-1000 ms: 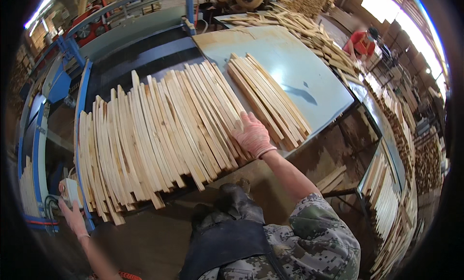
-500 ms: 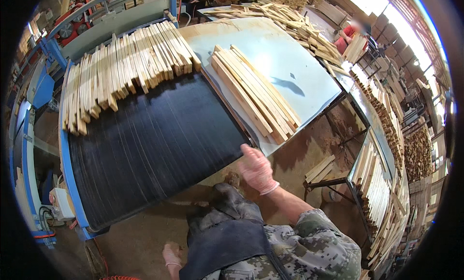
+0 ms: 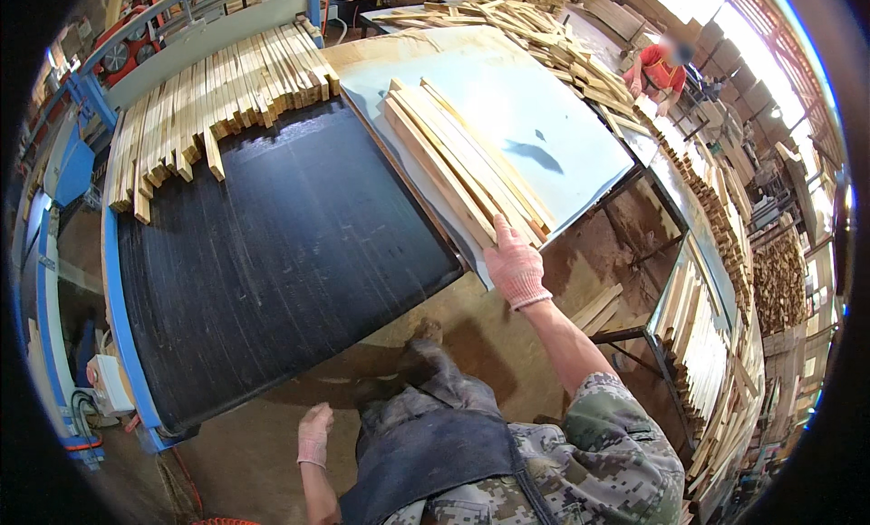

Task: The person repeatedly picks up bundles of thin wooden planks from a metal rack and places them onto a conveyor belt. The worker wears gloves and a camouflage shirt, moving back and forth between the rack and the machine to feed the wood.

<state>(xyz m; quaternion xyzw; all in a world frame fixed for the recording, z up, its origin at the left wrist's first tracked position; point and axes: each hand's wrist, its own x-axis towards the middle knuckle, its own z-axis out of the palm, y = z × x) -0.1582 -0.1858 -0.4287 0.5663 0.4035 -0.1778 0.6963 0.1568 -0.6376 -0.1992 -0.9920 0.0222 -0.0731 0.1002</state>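
My right hand (image 3: pixel 517 264), in a pale pink knit glove, closes on the near end of the wooden strips (image 3: pixel 471 167) that lie side by side on a sheet-topped table (image 3: pixel 580 176). Its fingertips rest over the strip ends; how many strips it grips is hidden. Low on the left, my left hand (image 3: pixel 314 432), gloved alike, hangs above the floor beside my dark apron. Its fingers are curled, with nothing visible in them. Left of the table, a black conveyor belt (image 3: pixel 281 253) carries a row of wooden strips (image 3: pixel 217 99) at its far end.
A blue machine frame (image 3: pixel 116 317) borders the belt on the left, with a white box (image 3: pixel 111 385) and cables. Loose wood (image 3: pixel 553 49) lies heaped beyond the table. More strips (image 3: pixel 693 335) fill racks at right. A person in red (image 3: pixel 657 72) stands far right.
My right hand has moved from the belt's near corner onto the ends of the strips on the table. My left hand has risen slightly. The row on the belt has shifted farther away.
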